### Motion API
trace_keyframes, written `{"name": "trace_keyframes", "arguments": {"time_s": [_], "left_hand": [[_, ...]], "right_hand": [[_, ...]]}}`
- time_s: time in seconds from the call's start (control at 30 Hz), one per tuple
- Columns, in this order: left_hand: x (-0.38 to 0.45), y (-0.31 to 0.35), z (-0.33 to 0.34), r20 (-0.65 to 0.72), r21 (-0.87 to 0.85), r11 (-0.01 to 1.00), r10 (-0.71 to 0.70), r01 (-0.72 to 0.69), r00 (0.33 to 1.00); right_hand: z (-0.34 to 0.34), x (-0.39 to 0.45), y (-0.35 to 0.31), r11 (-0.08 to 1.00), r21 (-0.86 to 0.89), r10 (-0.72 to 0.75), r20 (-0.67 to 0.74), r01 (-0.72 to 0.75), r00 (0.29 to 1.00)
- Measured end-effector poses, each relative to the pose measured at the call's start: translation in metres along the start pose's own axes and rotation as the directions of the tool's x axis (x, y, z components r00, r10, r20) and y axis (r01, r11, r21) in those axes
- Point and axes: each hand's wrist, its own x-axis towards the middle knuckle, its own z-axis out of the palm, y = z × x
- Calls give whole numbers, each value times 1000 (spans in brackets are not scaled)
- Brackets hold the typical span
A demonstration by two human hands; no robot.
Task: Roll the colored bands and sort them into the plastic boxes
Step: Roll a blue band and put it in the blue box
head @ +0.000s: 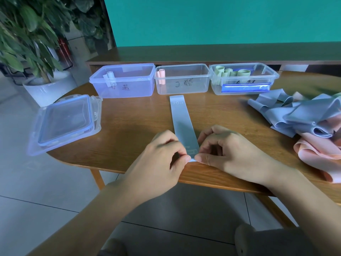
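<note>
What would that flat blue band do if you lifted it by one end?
The blue band would probably droop limply: the loose bands beside it lie in soft folds. It looks thin and light. It likely curls easily, since both hands, left hand and right hand, pinch its near end.

Flat teal painted wall (212, 19) behind, rounded brown wooden table (132, 115) on slanted wooden legs, long dark wooden shelf (184, 54) against the wall, pale grey tiled floor (36, 182), leafy green plant (27, 30) in white round pot (48, 87) at left

A leafy potted plant (27, 34) in a white pot (48, 87) stands far left on the tiled floor (36, 182), against a teal wall (221, 21).
</note>
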Motion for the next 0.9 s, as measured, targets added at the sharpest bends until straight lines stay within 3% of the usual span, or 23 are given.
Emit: {"name": "trace_keyframes", "arguments": {"time_s": [0.27, 0.47, 0.73, 0.9], "left_hand": [[7, 1, 1, 35, -4, 992, -126, 126, 991], [10, 2, 0, 41, -26, 985, -172, 173, 984], [12, 0, 0, 18, -43, 971, -233, 234, 972], [9, 3, -1, 35, -116, 992, -54, 57, 998]], "right_hand": [[-4, 10, 4, 994, -17, 108, 12, -108, 994], [-4, 9, 0, 997, 60, 52, 50, -55, 997], [-1, 9, -1, 997, 4, 74, 26, -74, 997], [2, 10, 2, 998, -10, 67, 5, -67, 998]]}}
